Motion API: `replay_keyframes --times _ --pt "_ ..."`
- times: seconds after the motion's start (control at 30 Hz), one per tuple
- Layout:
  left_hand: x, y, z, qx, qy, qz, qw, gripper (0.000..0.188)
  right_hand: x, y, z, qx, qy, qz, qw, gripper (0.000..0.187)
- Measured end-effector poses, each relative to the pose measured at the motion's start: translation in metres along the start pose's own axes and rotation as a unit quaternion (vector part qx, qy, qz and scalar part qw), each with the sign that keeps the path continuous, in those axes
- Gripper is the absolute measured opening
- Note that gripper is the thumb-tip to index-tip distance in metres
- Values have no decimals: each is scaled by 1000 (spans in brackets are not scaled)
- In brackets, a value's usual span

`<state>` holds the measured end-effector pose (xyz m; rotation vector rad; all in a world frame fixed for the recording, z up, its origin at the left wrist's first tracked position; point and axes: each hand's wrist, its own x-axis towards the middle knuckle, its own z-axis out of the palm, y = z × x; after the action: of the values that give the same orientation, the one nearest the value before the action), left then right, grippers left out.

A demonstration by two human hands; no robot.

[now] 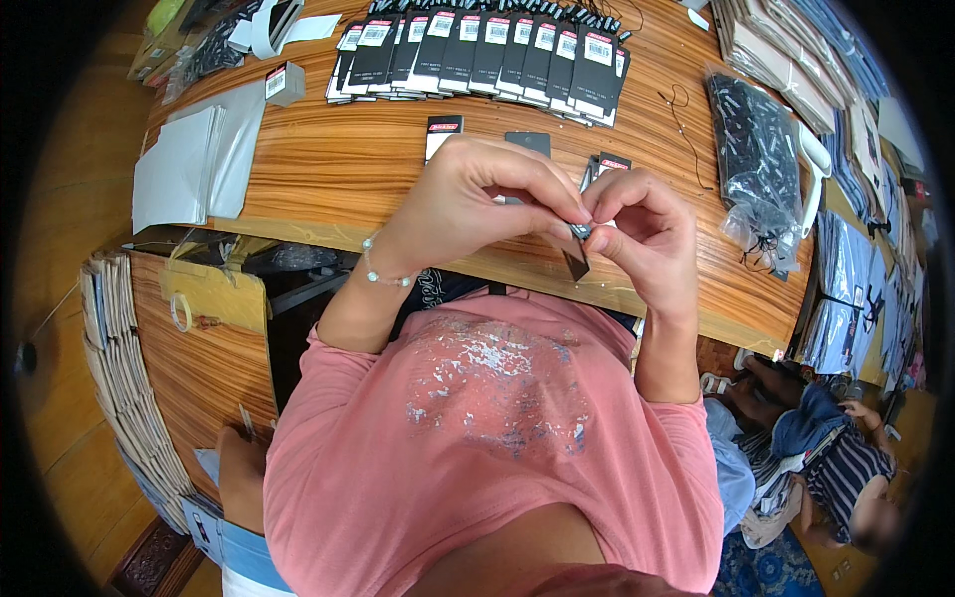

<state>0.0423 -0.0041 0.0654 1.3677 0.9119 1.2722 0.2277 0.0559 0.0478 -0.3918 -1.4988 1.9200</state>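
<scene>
Dark tag points down from your meeting fingertips

Your small, thin, dark rectangular tag (576, 264) sits just below your fingertips, over the near edge of the brown wood-grain table (328, 149). Its long axis runs from the fingers toward your body, its free lower end leaning slightly to your right. At its upper end is a small, glinting grey piece (580, 230), partly covered by your fingers, so you cannot tell exactly how the two join.

Your left hand (487, 194) reaches in from the left, wrist bent, knuckles up, thumb and index finger pressed together at the grey piece. Your right hand (645, 234) faces it, forearm rising almost straight, index finger curled over and thumb beneath, pinching the same piece from the other side. The two sets of fingertips nearly touch. Both elbows are bent and out to the sides.

Beyond your hands, a fanned row of black rectangular card tags with white labels (477, 55) lies across the table. To your right is a clear plastic bag of black cords (756, 149).
</scene>
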Motion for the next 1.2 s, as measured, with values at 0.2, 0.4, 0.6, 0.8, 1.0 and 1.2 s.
replay_keyframes --times 0.2,0.4,0.6,0.8,1.0,1.2 --pt "0 -3 0 15 -16 -14 1000 13 -3 3 2 9 19 23 1000 14" --pt "3 -7 -2 51 22 1 998 13 0 18 0 -28 48 -9 998 16" --pt "17 8 -14 241 61 83 965 13 18 16 4 16 -25 52 998 28" --pt "24 -5 -19 380 179 183 889 26 36 21 7 137 0 107 985 30" --pt "1 -25 16 422 185 167 872 43 63 14 16 173 158 -20 972 27" --pt "0 -37 -8 161 137 39 977 57 87 16 38 114 156 4 981 25"
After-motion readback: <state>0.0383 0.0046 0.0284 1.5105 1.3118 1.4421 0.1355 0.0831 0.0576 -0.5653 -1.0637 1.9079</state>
